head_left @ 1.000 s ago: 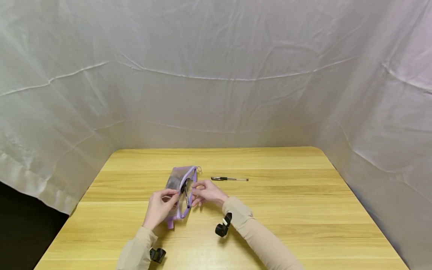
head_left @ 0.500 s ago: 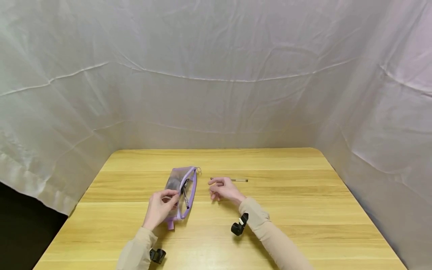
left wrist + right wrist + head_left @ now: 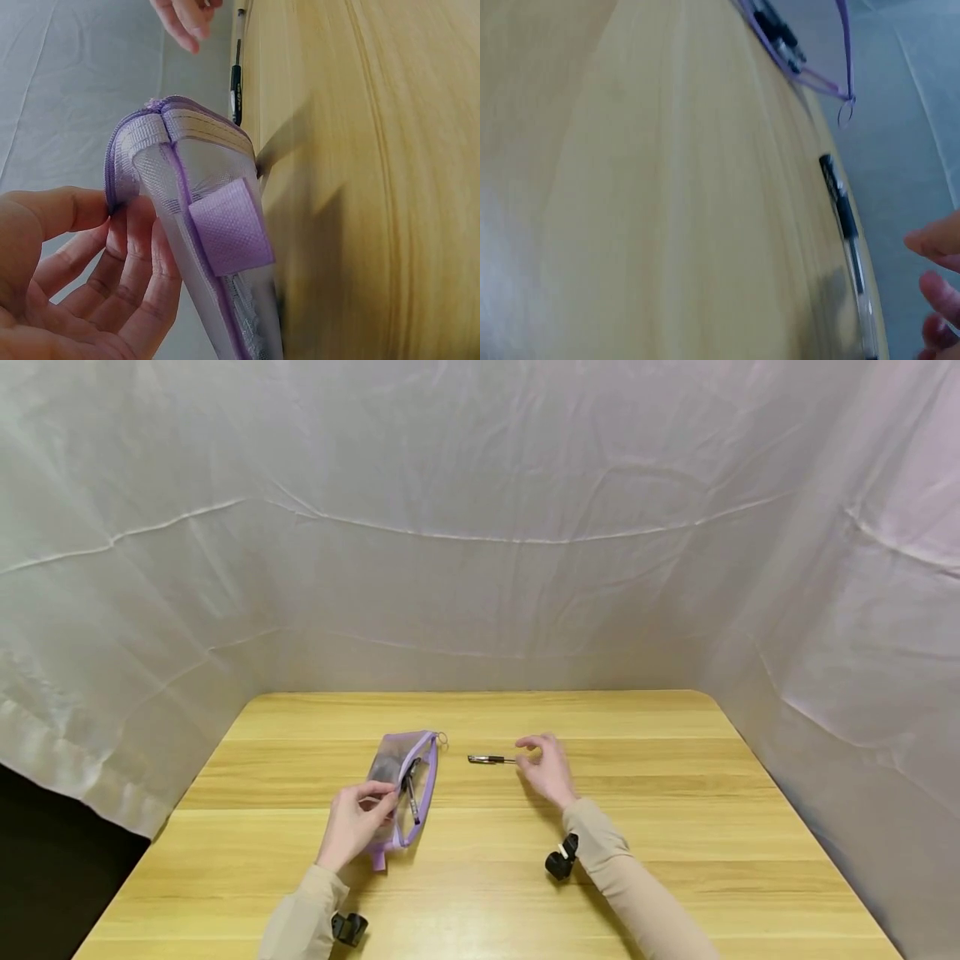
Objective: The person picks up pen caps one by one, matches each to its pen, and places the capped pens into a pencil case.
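Observation:
My left hand (image 3: 360, 818) pinches the near lip of a see-through mesh pencil case (image 3: 384, 760) with purple zipper edging, holding its mouth apart. Inside the opening rests a black pen (image 3: 413, 797); more dark pens show there in the right wrist view. A purple fabric tab (image 3: 231, 226) sticks out at the pouch's end. To the right of the case, a clear-barrelled pen with a black cap (image 3: 489, 760) lies on the table. My right hand (image 3: 549, 770) hovers over that pen's barrel end, thumb and fingers spread apart and holding nothing.
The wooden table (image 3: 675, 827) has light grey curtains (image 3: 480, 593) around its back and sides. A small metal ring (image 3: 442, 739) hangs from the far end of the zipper. Each wrist carries a black camera (image 3: 561, 858).
My right hand has moved away from the pencil case to the right, over the loose pen's barrel. My left hand keeps its pinch on the case's edge.

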Available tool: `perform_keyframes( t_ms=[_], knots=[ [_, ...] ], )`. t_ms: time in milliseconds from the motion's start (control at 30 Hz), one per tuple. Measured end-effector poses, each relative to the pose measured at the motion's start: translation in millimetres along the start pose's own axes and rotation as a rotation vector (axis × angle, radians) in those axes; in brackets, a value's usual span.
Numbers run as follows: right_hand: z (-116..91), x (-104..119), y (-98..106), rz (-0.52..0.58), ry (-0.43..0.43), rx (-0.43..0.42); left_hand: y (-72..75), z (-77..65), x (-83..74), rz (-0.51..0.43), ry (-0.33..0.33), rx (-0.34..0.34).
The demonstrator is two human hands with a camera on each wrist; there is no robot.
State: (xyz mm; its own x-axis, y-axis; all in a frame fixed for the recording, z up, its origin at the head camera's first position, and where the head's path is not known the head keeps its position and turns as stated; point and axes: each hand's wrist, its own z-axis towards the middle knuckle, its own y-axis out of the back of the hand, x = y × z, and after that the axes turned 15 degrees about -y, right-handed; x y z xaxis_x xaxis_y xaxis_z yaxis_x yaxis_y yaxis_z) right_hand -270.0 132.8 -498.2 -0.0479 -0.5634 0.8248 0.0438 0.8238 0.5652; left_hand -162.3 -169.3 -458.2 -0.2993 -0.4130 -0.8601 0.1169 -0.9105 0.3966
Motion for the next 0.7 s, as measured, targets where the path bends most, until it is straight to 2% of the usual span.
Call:
perform_keyframes(
  t_ms=[133,267,533,700],
  knots=[
    [1,-5,3,-0.111,0.024,-0.055,0.5,0.0,-1.5,-0.005,0.008,-0.004],
    [2,-8,4,-0.178,0.03,-0.04,0.6,0.0,-1.9,-0.005,0.006,-0.004],
    [4,-12,3,-0.197,-0.034,0.04,0.1,0.6,-0.3,-0.004,-0.008,-0.003],
    [6,-13,4,-0.207,-0.024,0.051,0.0,1.3,0.8,0.007,-0.012,-0.005]
  ],
)
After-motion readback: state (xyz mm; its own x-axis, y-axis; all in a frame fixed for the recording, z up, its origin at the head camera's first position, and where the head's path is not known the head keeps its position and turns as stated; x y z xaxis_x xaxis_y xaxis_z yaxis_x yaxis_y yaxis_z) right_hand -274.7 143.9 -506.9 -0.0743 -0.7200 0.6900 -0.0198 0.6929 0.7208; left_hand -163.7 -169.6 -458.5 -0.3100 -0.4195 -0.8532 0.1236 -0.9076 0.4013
